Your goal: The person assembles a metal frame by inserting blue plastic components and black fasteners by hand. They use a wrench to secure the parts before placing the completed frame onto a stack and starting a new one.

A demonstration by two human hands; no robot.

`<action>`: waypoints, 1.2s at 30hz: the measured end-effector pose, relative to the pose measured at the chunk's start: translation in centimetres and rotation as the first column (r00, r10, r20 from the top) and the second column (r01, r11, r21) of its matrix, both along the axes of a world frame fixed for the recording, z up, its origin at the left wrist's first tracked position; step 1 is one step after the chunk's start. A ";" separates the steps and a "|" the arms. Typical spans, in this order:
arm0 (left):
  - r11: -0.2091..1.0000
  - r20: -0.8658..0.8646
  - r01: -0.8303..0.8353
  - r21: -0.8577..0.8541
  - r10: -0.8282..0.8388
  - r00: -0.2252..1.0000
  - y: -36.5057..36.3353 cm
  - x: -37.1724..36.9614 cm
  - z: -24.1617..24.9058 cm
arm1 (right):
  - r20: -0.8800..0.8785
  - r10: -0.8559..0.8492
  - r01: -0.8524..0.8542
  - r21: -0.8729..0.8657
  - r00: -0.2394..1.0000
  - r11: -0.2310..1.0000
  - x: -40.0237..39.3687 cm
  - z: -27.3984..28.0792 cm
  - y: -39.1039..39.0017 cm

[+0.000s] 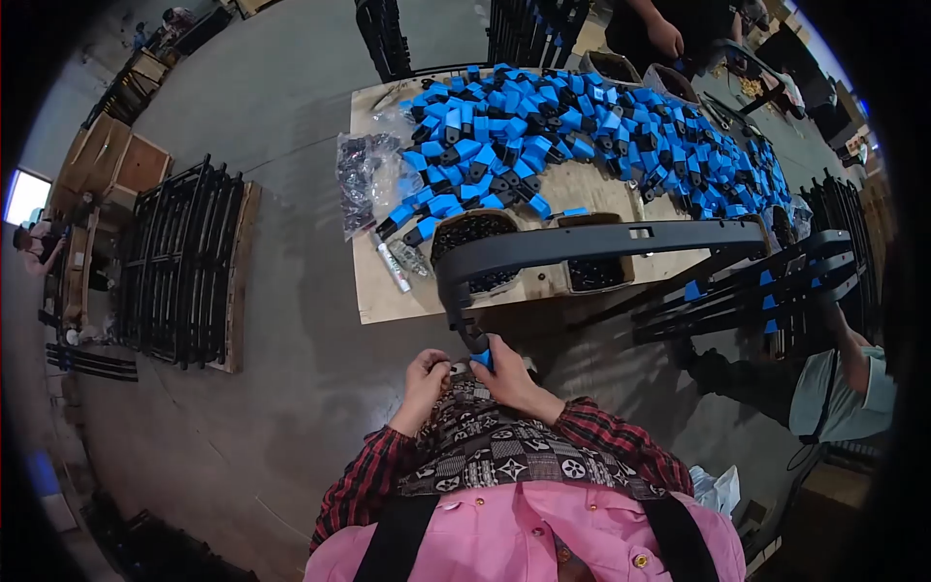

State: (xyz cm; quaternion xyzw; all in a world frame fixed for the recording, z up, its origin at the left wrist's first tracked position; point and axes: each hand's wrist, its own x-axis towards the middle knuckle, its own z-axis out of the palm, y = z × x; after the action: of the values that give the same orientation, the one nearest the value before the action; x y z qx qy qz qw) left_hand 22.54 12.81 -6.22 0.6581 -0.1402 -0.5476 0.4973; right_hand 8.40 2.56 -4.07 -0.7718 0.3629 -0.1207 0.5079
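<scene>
A long black curved frame bar (582, 244) crosses in front of me, its bent end pointing down toward my lap. On that end sits a blue plastic cap (482, 358), and my right hand (508, 376) grips it with the fingers wrapped round. Just left of it is my left hand (421, 390), its fingers curled together in a pinch; anything between them is too small to make out. Two bins of small dark parts, a left bin (438, 233) and a right bin (630, 276), stand at the table's near edge, partly behind the bar.
A heap of blue and black plastic pieces (485, 131) covers much of the wooden table (373, 291). A marker-like tube (393, 269) and clear bags (369, 179) lie at its left. Stacked black frames (184, 262) stand left. One co-worker (844, 388) is at right, another person's hand (665, 39) across.
</scene>
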 end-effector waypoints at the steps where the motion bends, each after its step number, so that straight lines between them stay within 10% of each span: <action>1: 0.997 0.012 -0.029 -0.072 0.030 0.999 0.3 1.0 0.0 | -0.012 0.001 -0.001 -0.004 1.000 1.000 0.9 -0.3 0.7; 10: 0.935 -0.151 -0.077 -0.346 0.025 0.988 -1.2 4.2 0.1 | -0.051 -0.272 0.257 -0.192 0.961 0.947 4.4 0.0 4.0; 15: 0.896 0.493 0.122 -0.427 0.117 0.862 -3.0 4.0 0.2 | -0.016 -0.295 0.282 -0.250 0.955 0.926 5.3 -0.4 3.8; 19: 0.909 0.450 0.085 -0.408 0.119 0.885 -3.4 3.5 0.1 | -0.001 -0.309 0.298 -0.268 0.951 0.916 5.4 -0.5 4.0; 22: 0.855 0.614 0.202 -0.477 0.160 0.773 -3.7 4.0 0.9 | -0.004 -0.322 0.311 -0.250 0.947 0.917 5.5 -0.4 4.0; 24: 0.725 0.814 0.425 -0.542 0.327 0.480 -4.1 4.4 0.9 | -0.030 -0.329 0.309 -0.273 0.944 0.911 5.5 -0.2 4.0; 28: 0.794 0.797 0.414 -0.446 0.142 0.587 -4.2 4.7 0.7 | -0.028 -0.330 0.307 -0.293 0.944 0.905 5.6 -0.3 4.0; 30: 0.882 0.043 0.008 -0.471 0.014 0.999 -4.6 4.5 0.3 | -0.023 -0.346 0.322 -0.316 0.938 0.892 5.6 0.1 3.8; 31: 0.882 0.040 0.007 -0.470 0.014 0.999 -4.6 4.6 -0.3 | -0.026 -0.347 0.321 -0.316 0.938 0.893 5.7 0.2 3.8; 34: 0.902 0.222 0.175 -0.394 -0.091 0.971 -4.1 4.6 -0.9 | -0.034 -0.347 0.323 -0.293 0.937 0.900 5.6 0.3 3.7; 36: 0.846 0.710 0.334 -0.416 0.073 0.701 -3.6 4.0 -0.2 | -0.049 -0.342 0.310 -0.312 0.939 0.898 5.6 0.3 3.7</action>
State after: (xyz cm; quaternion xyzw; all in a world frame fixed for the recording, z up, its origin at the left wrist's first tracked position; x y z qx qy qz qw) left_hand 26.51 9.24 -6.40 0.6451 -0.5078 -0.2327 0.5214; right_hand 14.00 6.25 -3.79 -0.7732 0.4902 -0.2179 0.3383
